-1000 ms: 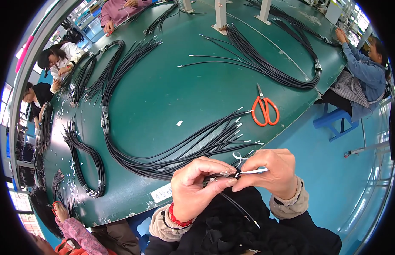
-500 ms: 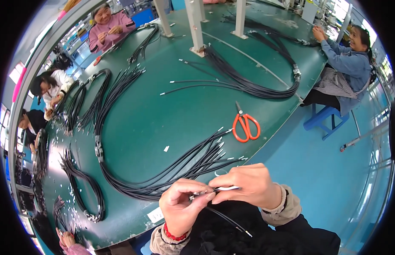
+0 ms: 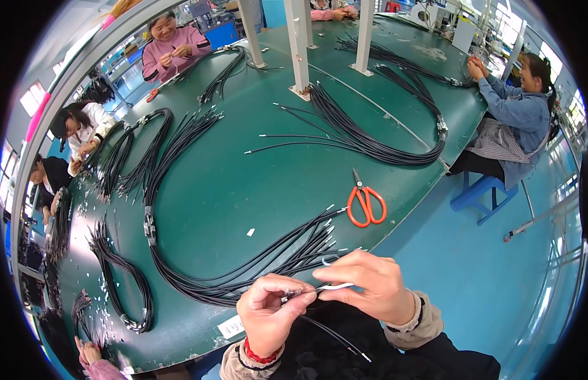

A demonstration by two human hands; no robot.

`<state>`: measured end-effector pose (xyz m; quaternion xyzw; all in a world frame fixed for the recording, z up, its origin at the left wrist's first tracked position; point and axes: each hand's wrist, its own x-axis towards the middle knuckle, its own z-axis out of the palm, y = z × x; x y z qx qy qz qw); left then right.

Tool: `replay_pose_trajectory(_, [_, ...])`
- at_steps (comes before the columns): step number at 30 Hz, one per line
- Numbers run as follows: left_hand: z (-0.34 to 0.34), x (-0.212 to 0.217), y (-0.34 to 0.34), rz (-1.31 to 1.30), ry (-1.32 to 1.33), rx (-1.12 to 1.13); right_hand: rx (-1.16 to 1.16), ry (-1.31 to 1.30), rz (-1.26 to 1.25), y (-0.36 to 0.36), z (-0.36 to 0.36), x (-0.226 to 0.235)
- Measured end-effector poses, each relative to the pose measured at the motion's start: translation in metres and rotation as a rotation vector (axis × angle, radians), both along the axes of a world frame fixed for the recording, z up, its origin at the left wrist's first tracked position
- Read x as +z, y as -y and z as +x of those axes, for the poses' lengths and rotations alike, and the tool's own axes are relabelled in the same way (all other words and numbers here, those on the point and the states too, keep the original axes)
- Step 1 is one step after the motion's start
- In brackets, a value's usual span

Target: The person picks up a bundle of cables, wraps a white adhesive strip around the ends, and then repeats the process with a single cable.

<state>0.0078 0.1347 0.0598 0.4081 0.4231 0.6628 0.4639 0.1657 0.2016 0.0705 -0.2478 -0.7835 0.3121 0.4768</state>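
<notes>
In front of my body, my left hand (image 3: pixel 272 313) is closed, pinching a small cable end with metallic bits at its thumb and fingertips. Two thin black cables (image 3: pixel 335 335) with pale tips hang out below it. Next to it my right hand (image 3: pixel 373 288) has its fingers curled around a narrow white strip (image 3: pixel 337 287), thumb and index tip a little apart. The strip's left end meets my left fingertips. A thin curled pale piece (image 3: pixel 331 260) shows above the right index finger. Just beyond lies a bundle of black cables (image 3: pixel 199 282) with white tips.
Scissors with red handles (image 3: pixel 367 207) lie on the green table (image 3: pixel 243 190) near its right edge. More black cable bundles (image 3: pixel 370 142) are spread about. White posts (image 3: pixel 298 50) stand at the back. Several people work around the table; one sits on a blue stool (image 3: pixel 484 193).
My right fingers have parted slightly and drawn a little away from my left fingertips, so more of the white strip shows. My left hand keeps its pinch. The view has shifted slightly.
</notes>
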Motion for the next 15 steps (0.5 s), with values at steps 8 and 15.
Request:
replay_pose_trajectory(8, [-0.006, 0.009, 0.005, -0.001, 0.005, 0.028, 0.067, -0.048, 0.028, 0.007, -0.009, -0.004])
replay_pose_trajectory(15, [-0.005, 0.010, 0.005, 0.007, 0.009, 0.026, 0.051, -0.086, -0.038, 0.010, -0.009, -0.006])
